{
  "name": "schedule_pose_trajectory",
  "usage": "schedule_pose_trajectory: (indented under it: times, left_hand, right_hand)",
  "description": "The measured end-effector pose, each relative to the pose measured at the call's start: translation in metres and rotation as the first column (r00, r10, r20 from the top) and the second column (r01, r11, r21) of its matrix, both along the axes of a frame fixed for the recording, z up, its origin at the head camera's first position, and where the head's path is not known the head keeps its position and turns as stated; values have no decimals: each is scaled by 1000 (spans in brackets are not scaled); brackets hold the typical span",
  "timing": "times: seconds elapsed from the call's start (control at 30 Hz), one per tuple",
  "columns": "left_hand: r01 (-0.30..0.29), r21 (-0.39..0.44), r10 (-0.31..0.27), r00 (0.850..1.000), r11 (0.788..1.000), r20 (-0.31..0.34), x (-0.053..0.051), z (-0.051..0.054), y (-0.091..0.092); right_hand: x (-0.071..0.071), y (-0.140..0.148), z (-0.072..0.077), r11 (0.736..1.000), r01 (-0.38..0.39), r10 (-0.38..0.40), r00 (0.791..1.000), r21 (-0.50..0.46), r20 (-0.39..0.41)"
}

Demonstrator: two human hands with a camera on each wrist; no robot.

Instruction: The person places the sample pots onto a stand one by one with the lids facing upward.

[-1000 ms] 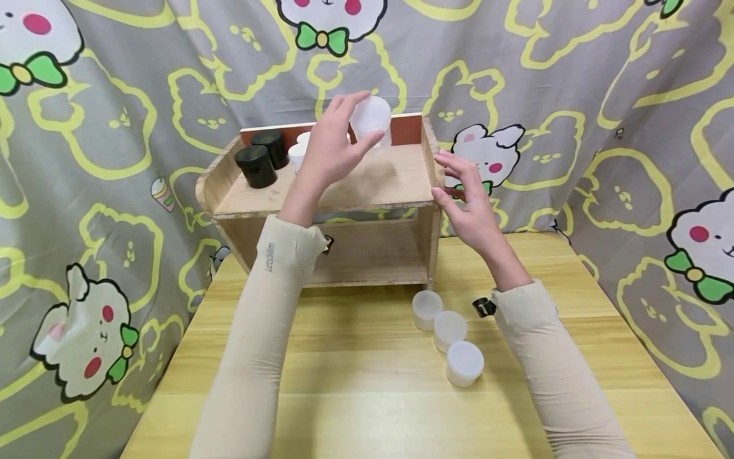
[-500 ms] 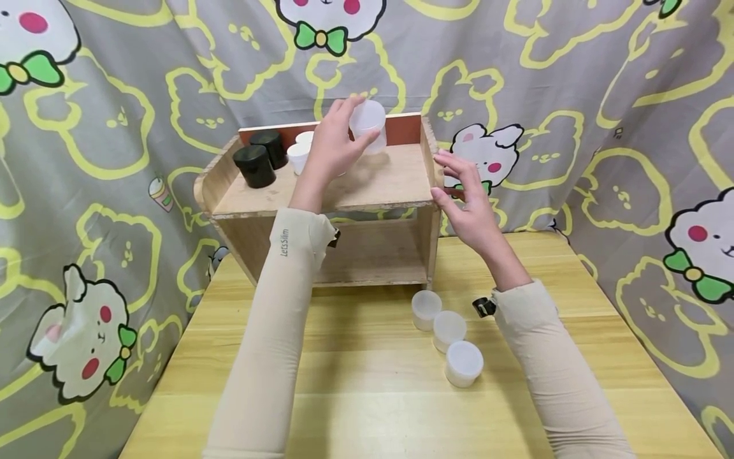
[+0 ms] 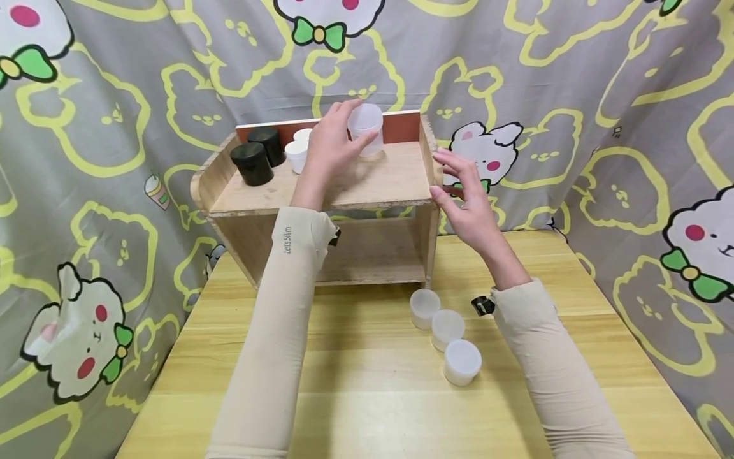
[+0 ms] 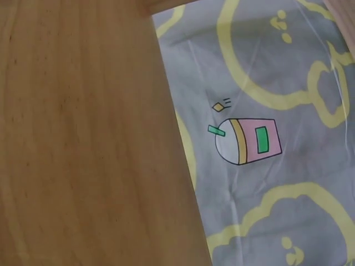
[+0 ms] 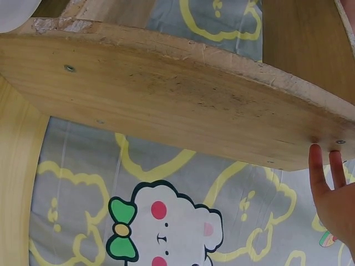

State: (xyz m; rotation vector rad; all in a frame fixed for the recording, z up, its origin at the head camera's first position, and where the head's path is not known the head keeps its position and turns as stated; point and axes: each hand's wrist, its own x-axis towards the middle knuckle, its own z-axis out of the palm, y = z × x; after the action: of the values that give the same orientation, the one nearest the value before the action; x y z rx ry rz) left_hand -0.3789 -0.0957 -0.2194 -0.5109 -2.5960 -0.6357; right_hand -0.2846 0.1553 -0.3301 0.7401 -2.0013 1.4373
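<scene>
While pinching clear tub with left hand at shelf's upper deck (couldn't tell contact), touched shelf's right panel with right hand's parted fingers, clamping nothing. Likely needed keeping upright, clear of shelf's white jars.

Left sleeve: dark lettering, sideways, seemingly "LetsSlim"; last letters unclear.
</scene>
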Motion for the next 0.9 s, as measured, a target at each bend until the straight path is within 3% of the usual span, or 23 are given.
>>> schedule_pose_trajectory:
  times: [0.53, 0.9]
  left_hand:
    - [-40, -70, 39, 999, 997, -13, -2, -6, 0]
    - [-102, -113, 91, 991, 988, -101, -4, -15, 1]
  right_hand:
    - [0, -1, -1, 1000, 0, 0, 1000, 0, 8]
    - [1, -1, 0, 1000, 4, -4, 1000, 5, 14]
